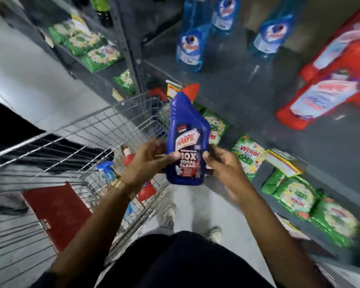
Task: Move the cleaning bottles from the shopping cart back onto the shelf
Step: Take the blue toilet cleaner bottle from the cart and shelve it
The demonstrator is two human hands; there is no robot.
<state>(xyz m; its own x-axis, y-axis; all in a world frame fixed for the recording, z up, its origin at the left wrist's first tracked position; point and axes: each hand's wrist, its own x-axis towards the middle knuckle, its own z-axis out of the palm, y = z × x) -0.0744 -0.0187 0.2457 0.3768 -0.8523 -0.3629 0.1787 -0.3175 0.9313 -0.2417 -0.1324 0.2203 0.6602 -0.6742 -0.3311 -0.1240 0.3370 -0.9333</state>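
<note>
I hold a dark blue toilet-cleaner bottle (pixel 186 140) with a red cap upright between the cart and the shelf. My left hand (pixel 149 161) grips its left side and my right hand (pixel 222 163) grips its right side, thumbs on the label. The wire shopping cart (pixel 75 132) stands at the left; inside it lie a blue spray bottle (pixel 107 171) and a red-and-white bottle (pixel 129 156). The grey shelf (pixel 247 90) at the upper right carries several light blue bottles (pixel 190 44) and red bottles (pixel 328 86).
Green detergent packets (pixel 295 192) fill the lower shelf at the right and another shelf (pixel 92 48) at the upper left. A red flap (pixel 58 213) sits in the cart's near end. My shoes (pixel 168 215) stand on the pale floor beside the cart.
</note>
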